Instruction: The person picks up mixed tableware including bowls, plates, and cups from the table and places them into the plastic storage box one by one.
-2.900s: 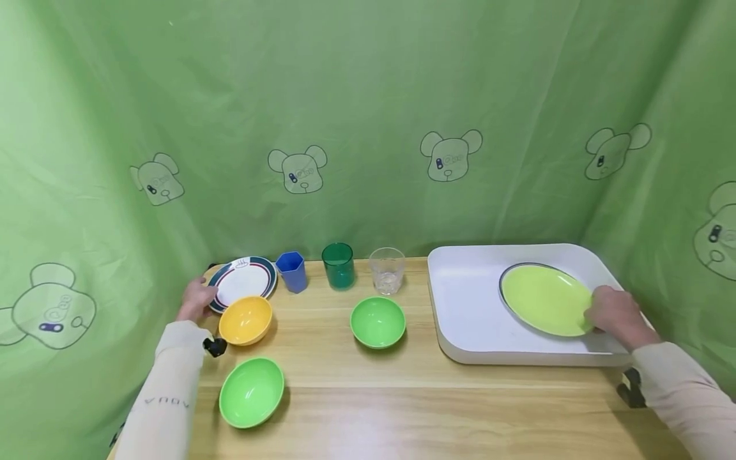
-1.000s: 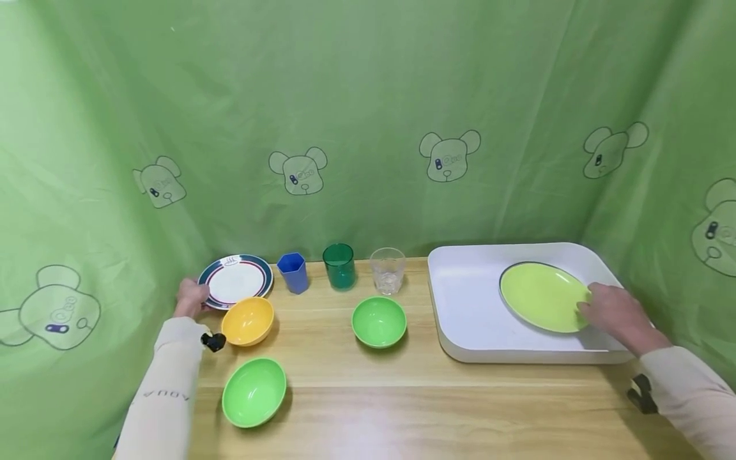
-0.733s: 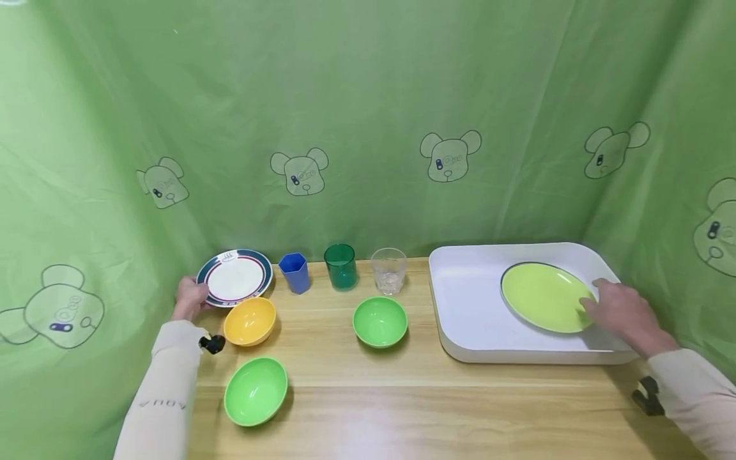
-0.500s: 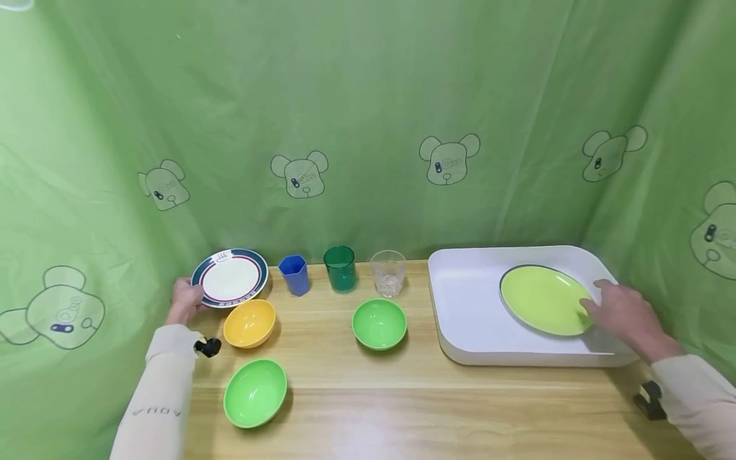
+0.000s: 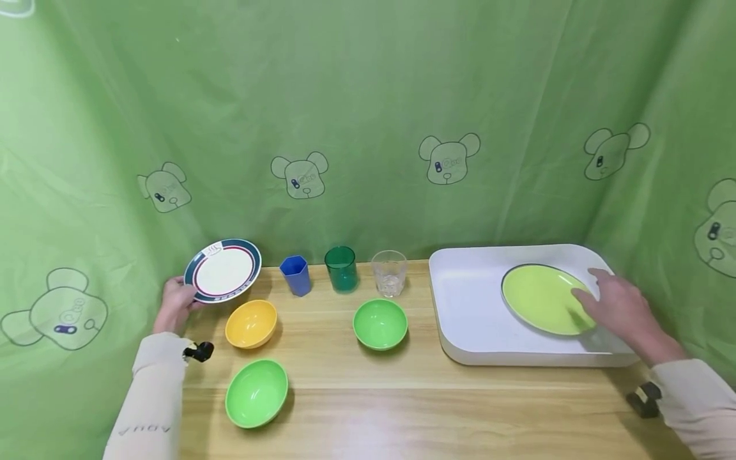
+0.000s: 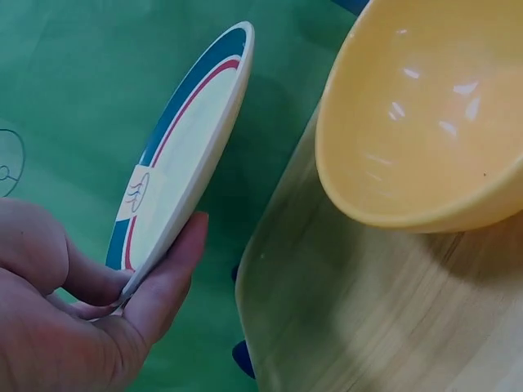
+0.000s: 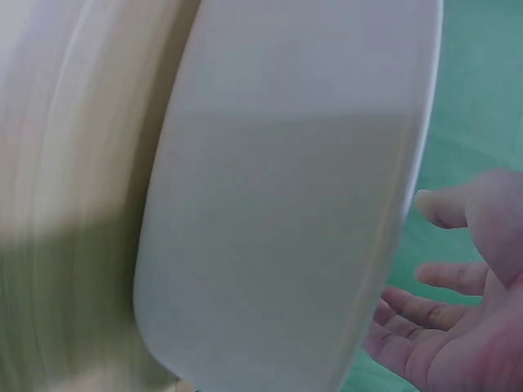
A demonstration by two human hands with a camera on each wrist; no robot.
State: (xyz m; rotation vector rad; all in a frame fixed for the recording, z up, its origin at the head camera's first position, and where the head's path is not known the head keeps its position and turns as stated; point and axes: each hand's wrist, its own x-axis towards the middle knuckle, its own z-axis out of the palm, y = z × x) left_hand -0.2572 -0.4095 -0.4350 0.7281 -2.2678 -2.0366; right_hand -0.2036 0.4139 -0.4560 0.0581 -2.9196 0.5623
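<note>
My left hand [image 5: 177, 303] pinches the rim of a white plate [image 5: 225, 271] with a teal and red border. In the left wrist view, thumb and fingers grip the plate [image 6: 189, 155] at its lower edge, and it is tilted, raised off the table. My right hand [image 5: 623, 310] hovers over the right side of the white tray [image 5: 466, 306], its fingers loosely spread. Below it a yellow-green oval plate [image 5: 543, 299] lies in the tray. The right wrist view shows the hand [image 7: 466, 302] beside the tray's outer wall [image 7: 278, 245], holding nothing.
An orange bowl [image 5: 251, 324] stands close to the left hand, a green bowl [image 5: 256, 393] in front of it. Another green bowl [image 5: 379, 324] sits mid-table. A blue cup [image 5: 296, 276], a green tumbler [image 5: 341, 269] and a clear glass [image 5: 389, 273] line the back near the green curtain [image 5: 368, 128].
The white plate has been lifted and tilted, moving left and up with my left hand. My right hand has let go of the yellow-green plate and drawn slightly away, fingers spreading.
</note>
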